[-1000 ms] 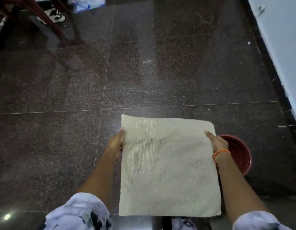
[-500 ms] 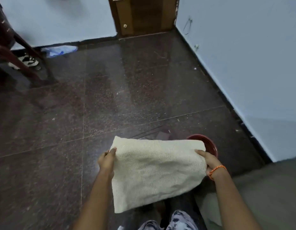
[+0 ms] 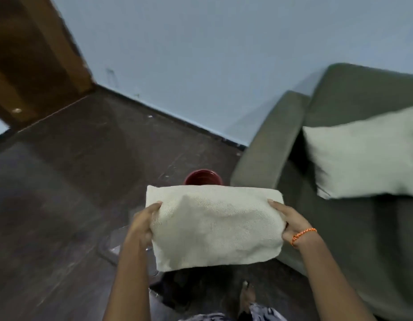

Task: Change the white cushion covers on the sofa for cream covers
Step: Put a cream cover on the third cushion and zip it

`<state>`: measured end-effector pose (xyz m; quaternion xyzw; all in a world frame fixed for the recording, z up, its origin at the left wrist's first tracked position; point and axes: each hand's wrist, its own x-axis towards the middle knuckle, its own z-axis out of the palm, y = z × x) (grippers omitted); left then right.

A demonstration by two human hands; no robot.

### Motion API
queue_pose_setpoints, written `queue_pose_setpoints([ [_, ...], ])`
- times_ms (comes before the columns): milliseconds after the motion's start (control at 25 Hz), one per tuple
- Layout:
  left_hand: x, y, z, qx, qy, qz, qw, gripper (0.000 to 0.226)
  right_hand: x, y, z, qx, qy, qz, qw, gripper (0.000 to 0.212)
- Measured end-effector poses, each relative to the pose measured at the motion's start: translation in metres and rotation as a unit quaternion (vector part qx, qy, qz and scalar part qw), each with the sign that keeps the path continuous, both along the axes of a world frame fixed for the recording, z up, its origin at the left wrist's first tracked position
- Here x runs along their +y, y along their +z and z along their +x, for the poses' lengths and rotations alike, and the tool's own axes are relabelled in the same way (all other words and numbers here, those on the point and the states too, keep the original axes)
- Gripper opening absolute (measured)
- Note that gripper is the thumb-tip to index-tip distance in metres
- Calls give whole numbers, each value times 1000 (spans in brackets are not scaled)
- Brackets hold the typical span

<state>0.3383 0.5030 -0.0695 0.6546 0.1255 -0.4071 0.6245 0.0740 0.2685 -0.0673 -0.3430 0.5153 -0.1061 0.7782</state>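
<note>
Both hands are clamped on the short ends of the cream-covered cushion (image 3: 214, 225): the left hand (image 3: 140, 225) has its thumb over the top face and the rest of the fingers tucked underneath, and the right hand (image 3: 291, 224) does the same on the other end, orange bracelet (image 3: 304, 235) on that wrist. Holding it by both ends keeps it level out in front of the body, which I'd guess is for carrying it over to the sofa (image 3: 353, 172) without it flopping.

The cushion hangs in the air, above the dark floor (image 3: 68, 181), with a red bowl (image 3: 202, 177) peeking out right behind its far edge. The sofa is just to the right, and a pale cushion (image 3: 365, 158) already leans on its seat.

Compared to a second ago, the view has swung up and right: back then it was all floor, and now the sofa fills the right side. The cushion also looks bunched shorter, tipped away, where before it faced the camera flat.
</note>
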Motion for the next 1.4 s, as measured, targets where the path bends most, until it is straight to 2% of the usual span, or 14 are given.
queue_pose_setpoints([
  [80,-37,6,-30,-15,-56,23,998,26,6,5,-50,-32,-59,25,997,47],
  [240,-109,18,-118,-9,-176,33,984,26,12,16,-146,-67,-180,36,981,27],
  [360,-160,23,-197,-20,-269,32,963,19,11,17,-232,-57,-280,30,958,19],
  [640,-241,12,-429,-61,-440,69,893,8,44,11,-475,8,-451,15,892,24],
  [760,-258,3,-537,-66,-486,58,870,7,74,16,-575,51,-525,-14,849,25],
  [840,-265,1,-609,-67,-540,41,838,12,98,20,-635,64,-582,-43,809,24],
  [960,-265,12,-718,-40,-610,-15,791,17,131,29,-715,63,-676,-78,730,19],
  [1000,-265,14,-752,-23,-628,-40,777,20,139,32,-739,59,-703,-86,703,21],
  [1080,-267,17,-809,13,-678,-72,732,36,150,32,-780,49,-736,-98,668,41],
  [1120,-270,16,-840,20,-708,-77,702,41,154,33,-802,42,-746,-101,657,52],
  [1200,-276,15,-893,-5,-745,-86,662,38,154,34,-837,26,-758,-110,642,52],
  [1320,-293,7,-983,-53,-768,-81,633,18,139,35,-902,20,-765,-127,631,39],
  [1400,-309,7,-1035,-45,-780,-75,619,17,123,45,-942,27,-766,-130,629,35],
])
